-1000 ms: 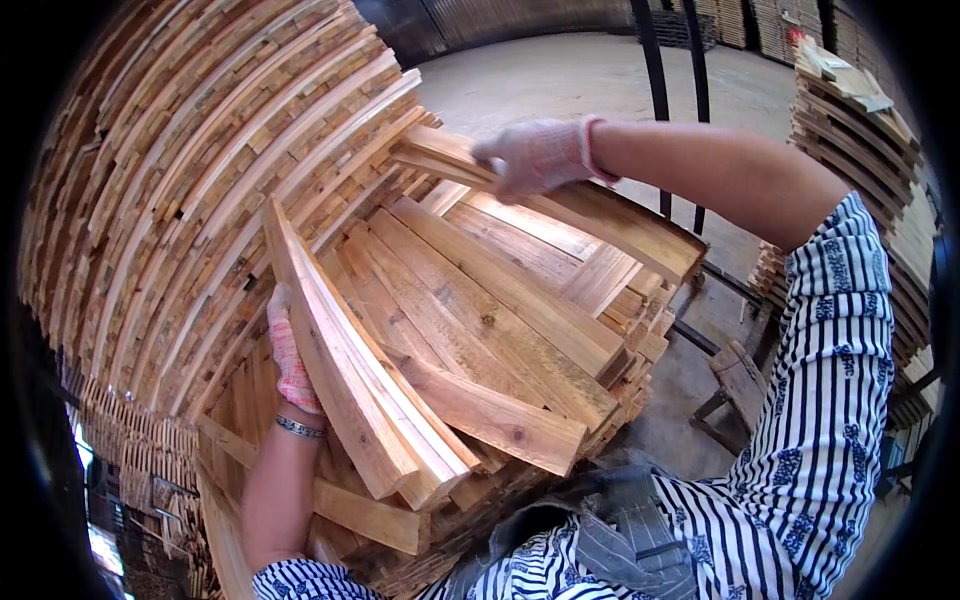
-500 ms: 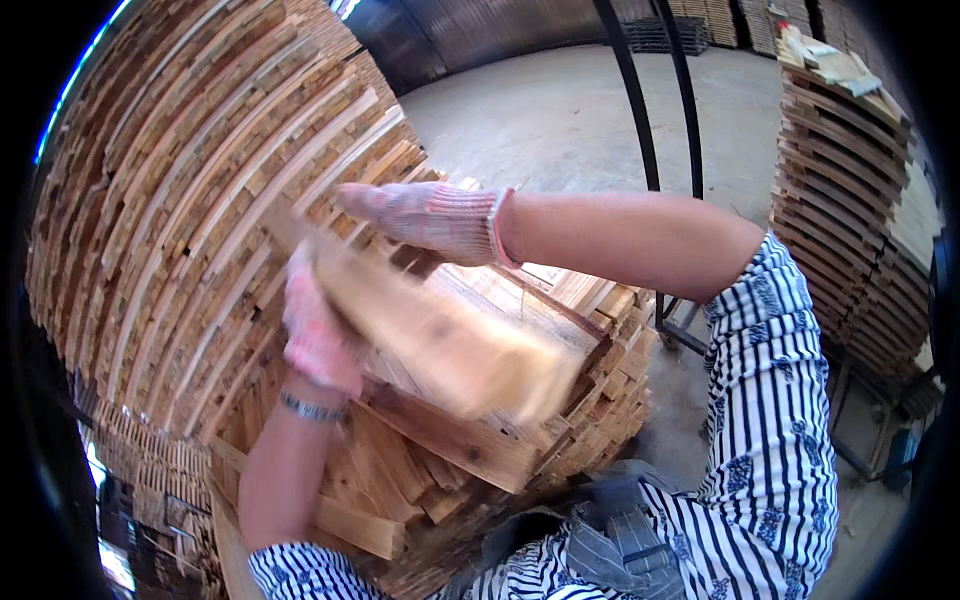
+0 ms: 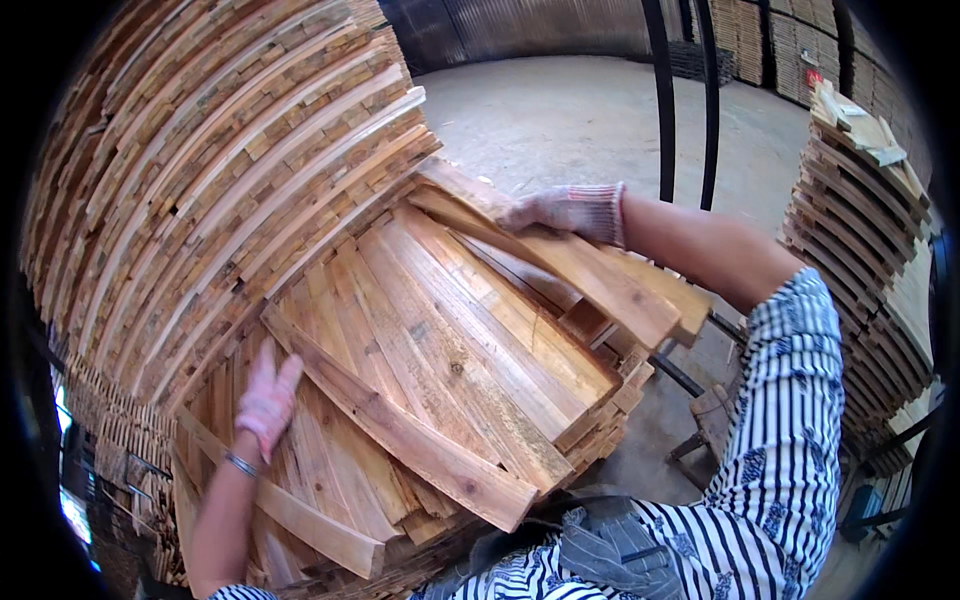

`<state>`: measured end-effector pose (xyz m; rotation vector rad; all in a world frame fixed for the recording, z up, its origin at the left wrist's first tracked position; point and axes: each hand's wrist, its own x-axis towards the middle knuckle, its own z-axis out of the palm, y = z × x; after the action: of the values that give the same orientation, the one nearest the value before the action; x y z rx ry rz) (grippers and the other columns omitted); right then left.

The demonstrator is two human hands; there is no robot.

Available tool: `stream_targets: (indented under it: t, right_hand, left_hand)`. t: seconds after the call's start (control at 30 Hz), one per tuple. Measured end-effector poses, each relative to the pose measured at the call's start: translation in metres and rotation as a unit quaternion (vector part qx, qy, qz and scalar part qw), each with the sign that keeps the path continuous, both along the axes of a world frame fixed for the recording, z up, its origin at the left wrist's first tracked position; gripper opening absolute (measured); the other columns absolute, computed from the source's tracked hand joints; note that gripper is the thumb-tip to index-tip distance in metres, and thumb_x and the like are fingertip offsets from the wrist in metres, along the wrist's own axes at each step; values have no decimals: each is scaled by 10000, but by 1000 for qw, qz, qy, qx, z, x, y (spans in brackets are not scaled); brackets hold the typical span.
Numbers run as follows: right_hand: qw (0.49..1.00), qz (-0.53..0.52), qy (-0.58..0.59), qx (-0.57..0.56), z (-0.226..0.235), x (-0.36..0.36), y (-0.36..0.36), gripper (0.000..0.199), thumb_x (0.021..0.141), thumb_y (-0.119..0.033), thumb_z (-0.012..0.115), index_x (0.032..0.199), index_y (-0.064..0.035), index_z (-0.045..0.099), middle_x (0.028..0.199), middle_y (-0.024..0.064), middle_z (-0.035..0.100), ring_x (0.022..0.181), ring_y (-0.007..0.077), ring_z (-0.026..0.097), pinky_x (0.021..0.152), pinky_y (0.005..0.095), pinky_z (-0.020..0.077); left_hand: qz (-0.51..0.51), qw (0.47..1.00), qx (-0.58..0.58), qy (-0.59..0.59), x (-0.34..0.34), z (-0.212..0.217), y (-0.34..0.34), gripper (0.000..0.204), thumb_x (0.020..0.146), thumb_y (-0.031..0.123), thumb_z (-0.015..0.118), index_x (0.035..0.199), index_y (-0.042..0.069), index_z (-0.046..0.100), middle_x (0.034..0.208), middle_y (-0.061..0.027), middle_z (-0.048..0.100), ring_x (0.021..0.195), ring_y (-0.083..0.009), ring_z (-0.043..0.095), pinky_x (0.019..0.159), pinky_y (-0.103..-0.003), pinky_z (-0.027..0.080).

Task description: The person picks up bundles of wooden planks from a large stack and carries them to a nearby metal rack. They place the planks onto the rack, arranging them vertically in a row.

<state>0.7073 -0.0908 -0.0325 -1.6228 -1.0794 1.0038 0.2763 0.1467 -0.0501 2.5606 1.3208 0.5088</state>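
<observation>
A low stack of short wooden boards (image 3: 470, 340) lies in front of me, its top layer flat. My left hand (image 3: 266, 398), in a pink-white knit glove, rests flat with fingers spread on the boards at the stack's left side, beside a long cross slat (image 3: 400, 430). My right hand (image 3: 565, 212), gloved the same, presses on a plank (image 3: 600, 285) lying along the stack's far right edge. Neither hand visibly grips anything.
A tall wall of stacked boards (image 3: 200, 190) rises at the left and behind. Another board stack (image 3: 860, 220) stands at the right. Two dark metal posts (image 3: 680, 100) stand on the concrete floor (image 3: 580, 110) beyond. My striped shirt fills the lower right.
The bundle of boards I held tilted up has been laid flat on the stack. My left hand dropped to the left side; my right hand moved onto the far-right plank.
</observation>
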Motion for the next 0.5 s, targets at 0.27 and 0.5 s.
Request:
stream_targets:
  t: [0.27,0.5]
  right_hand:
    - [928,19,-357,-102,29,-46,41,705,858,-397,657,1311,104,452,1167,244,644,1054,303,653,871,398,544]
    - [874,101,-475,-30,50,-15,35,488,778,-221,618,1182,51,581,1036,243,677,968,353,666,813,438,528]
  left_hand:
    - [30,999,-22,-22,5,-11,-19,646,1016,476,420,1483,34,358,1499,-195,392,1402,-331,347,1157,-382,257]
    - [-21,995,-46,-88,0,-14,-9,591,1012,398,483,1458,20,395,1459,-187,439,1363,-314,401,1143,-366,283]
